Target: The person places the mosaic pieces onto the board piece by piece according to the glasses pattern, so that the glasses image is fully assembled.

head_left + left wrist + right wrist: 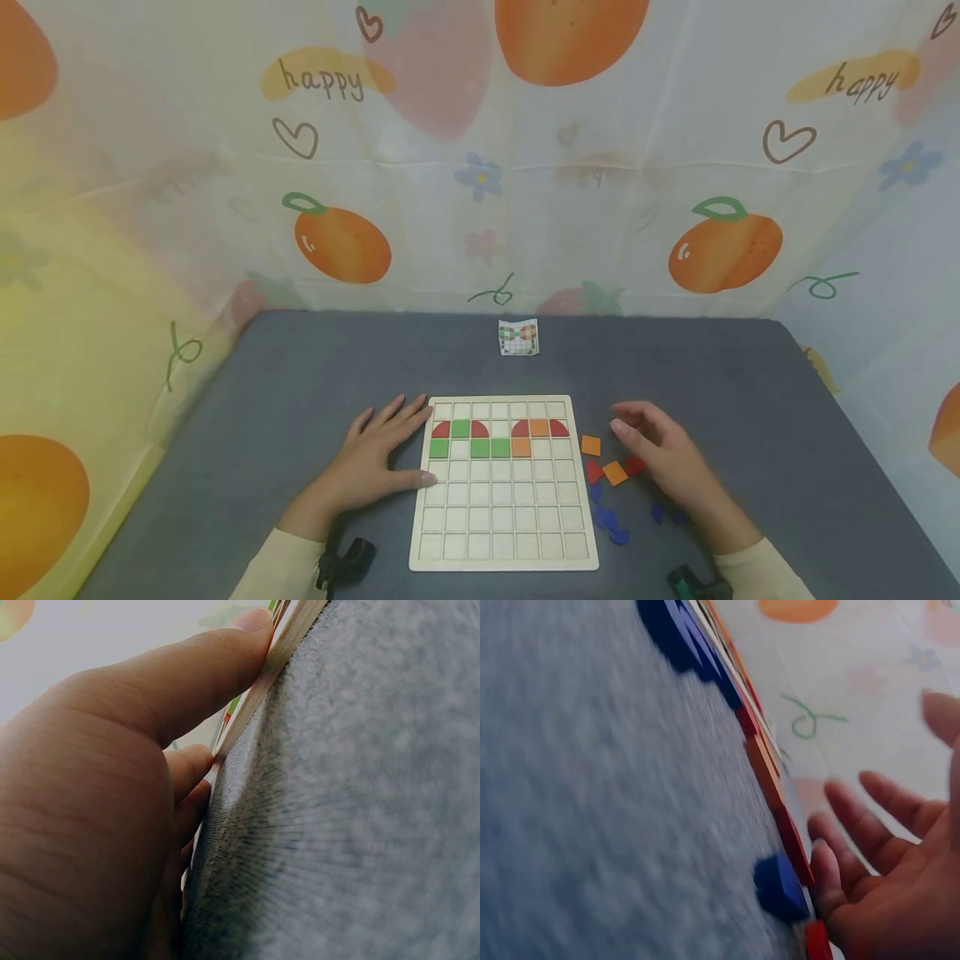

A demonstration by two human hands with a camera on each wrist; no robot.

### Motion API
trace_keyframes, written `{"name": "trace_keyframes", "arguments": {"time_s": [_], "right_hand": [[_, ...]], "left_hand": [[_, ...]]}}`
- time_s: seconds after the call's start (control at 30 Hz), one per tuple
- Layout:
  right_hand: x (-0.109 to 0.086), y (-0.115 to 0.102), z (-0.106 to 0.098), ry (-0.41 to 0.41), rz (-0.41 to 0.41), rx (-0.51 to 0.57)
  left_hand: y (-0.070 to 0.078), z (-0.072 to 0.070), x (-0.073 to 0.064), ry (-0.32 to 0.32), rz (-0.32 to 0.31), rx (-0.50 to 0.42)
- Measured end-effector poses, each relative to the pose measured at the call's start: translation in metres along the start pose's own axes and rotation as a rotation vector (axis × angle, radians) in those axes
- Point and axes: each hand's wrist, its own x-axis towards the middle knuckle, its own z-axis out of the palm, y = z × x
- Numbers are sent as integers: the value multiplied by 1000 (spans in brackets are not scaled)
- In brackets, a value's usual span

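Note:
A pale wooden grid board point(498, 521) lies flat on the table. Its second row carries red quarter-round tiles point(480, 429), a green square tile point(460, 428) and an orange one point(539, 427); green squares and an orange square sit in the third. My left hand point(367, 462) rests at the board's left edge, fingers spread, its thumb touching the rim point(259, 694). Right of the board, my right hand point(667, 454) hovers with loosely bent fingers and holds nothing visible. Near it are a loose orange square point(591, 445), another orange square point(615, 473) and a red piece point(635, 466).
Several blue curved pieces point(618, 537) lie beside the board's lower right, with more blue ones point(657, 513) by my right wrist. A small printed pattern card point(519, 337) lies behind the board. The grey table point(360, 358) ends at a fruit-print curtain point(420, 217).

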Motion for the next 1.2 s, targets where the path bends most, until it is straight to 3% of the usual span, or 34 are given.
{"name": "trace_keyframes", "arguments": {"time_s": [0.23,0.43,0.53,0.73,0.9,1.2], "right_hand": [[3,13,12,-34,-65,-105],[3,15,19,-27,-117,-299],[3,16,20,-25,-138,-342],[1,13,23,-9,-157,-335],[-1,11,27,-11,-177,-248],[-2,8,26,-51,-75,-182]], "left_hand": [[1,0,0,1,1,-1],[1,-1,0,3,1,-7],[1,-1,0,2,3,-6],[1,-1,-1,0,2,-19],[1,-1,-1,-1,-2,-15],[2,-1,-1,5,1,-10]]}}
